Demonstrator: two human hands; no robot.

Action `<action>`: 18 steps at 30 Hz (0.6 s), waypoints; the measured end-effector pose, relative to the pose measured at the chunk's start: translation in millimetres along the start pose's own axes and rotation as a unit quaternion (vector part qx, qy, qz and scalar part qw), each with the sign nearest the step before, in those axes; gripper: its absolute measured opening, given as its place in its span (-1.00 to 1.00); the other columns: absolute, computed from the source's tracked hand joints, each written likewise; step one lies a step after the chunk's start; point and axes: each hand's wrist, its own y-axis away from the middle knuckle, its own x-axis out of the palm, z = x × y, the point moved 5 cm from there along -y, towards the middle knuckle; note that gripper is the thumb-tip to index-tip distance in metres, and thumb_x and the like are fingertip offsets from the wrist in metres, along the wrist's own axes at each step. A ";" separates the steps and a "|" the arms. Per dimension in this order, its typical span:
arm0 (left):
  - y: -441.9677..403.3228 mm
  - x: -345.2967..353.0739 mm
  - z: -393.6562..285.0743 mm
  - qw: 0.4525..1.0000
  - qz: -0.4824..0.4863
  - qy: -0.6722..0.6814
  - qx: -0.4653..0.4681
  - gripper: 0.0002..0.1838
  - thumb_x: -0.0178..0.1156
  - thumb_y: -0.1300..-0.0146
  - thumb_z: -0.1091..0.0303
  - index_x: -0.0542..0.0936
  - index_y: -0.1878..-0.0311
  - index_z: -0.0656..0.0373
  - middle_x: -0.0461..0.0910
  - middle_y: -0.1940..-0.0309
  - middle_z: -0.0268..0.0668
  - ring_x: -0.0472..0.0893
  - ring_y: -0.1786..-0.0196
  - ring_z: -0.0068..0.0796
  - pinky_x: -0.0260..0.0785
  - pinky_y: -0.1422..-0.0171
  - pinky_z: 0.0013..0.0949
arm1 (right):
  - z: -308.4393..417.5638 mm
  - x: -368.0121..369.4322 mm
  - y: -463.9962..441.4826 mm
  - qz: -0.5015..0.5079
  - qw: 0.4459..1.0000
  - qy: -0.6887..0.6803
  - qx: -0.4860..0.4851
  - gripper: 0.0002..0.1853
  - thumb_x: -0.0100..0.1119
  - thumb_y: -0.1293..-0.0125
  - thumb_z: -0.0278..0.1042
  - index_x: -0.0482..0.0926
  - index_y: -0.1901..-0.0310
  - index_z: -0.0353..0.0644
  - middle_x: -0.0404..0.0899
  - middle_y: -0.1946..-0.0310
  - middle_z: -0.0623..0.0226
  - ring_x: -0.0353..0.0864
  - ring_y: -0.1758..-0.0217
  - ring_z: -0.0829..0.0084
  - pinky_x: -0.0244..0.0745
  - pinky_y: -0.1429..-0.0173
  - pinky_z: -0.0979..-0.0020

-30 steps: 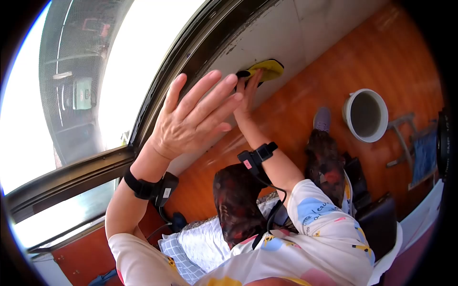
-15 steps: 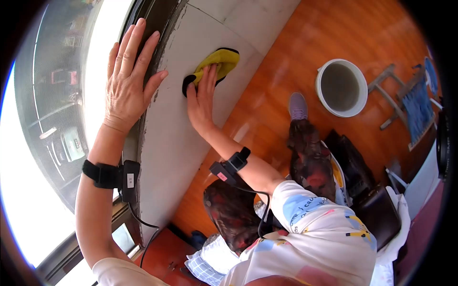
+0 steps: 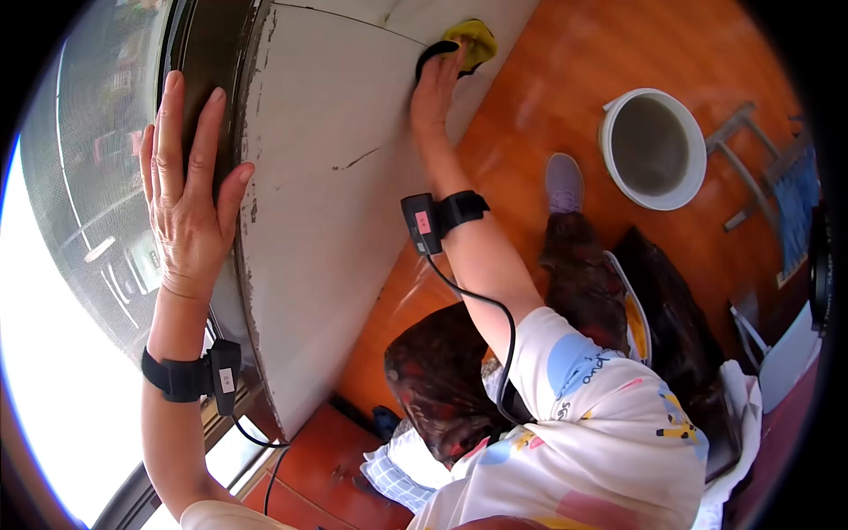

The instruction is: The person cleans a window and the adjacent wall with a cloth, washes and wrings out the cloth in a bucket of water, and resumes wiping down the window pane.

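My left hand [image 3: 190, 208] lies with its fingers stretched against the dark window frame [image 3: 231, 62] at the left and holds nothing. At the far end of the pale sill [image 3: 327, 106], my right hand [image 3: 433, 102] presses a yellow cloth with black edging [image 3: 478, 40] onto the surface. Its fingertips are partly hidden by the cloth's folds. Scuffs and a dark scratch mark the sill between the two hands, and paint is chipped along the frame side.
A white bucket [image 3: 699, 159] of murky water stands on the glossy wooden floor [image 3: 548, 97]. Past it is a stool frame [image 3: 751, 181] with blue denim fabric [image 3: 795, 208]. My shoe [image 3: 564, 181] is near the bucket. Black cables [image 3: 477, 296] run from both forearm straps.
My right hand has slid the cloth farther along the sill, away from me and to the right. The view has shifted, and my left hand stays against the window frame.
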 end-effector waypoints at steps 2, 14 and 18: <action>1.7 -1.3 -0.2 1.000 0.005 -0.002 -0.005 -0.41 0.10 -0.27 0.04 0.32 -0.36 -0.05 0.09 -0.45 -0.26 0.19 -0.43 -0.23 -0.01 -0.48 -0.04 | -34.4 -9.2 3.5 0.002 0.999 -0.015 0.047 -0.36 -0.32 -0.46 -0.11 -0.12 -0.44 -0.29 -0.26 -0.50 0.02 -0.34 -0.55 0.05 -0.39 -0.54 0.24; -0.4 -0.5 -1.0 1.000 0.006 0.004 0.003 -0.40 0.12 -0.27 0.06 0.34 -0.34 0.05 0.11 -0.44 -0.20 0.20 -0.42 -0.22 0.03 -0.45 -0.10 | 107.1 29.4 144.7 0.110 0.994 0.009 0.011 -0.36 -0.16 -0.39 -0.27 -0.06 -0.39 -0.43 -0.28 -0.47 -0.12 -0.35 -0.53 -0.10 -0.38 -0.49 -0.05; -2.2 -1.6 -1.3 1.000 0.009 0.004 0.008 -0.40 0.12 -0.27 0.07 0.33 -0.35 0.08 0.12 -0.43 -0.17 0.20 -0.42 -0.21 0.04 -0.45 -0.11 | 124.3 27.3 119.2 0.161 0.984 0.049 -0.063 -0.42 -0.12 -0.37 -0.30 0.08 -0.35 -0.38 -0.16 -0.45 -0.09 -0.29 -0.52 -0.13 -0.32 -0.44 -0.18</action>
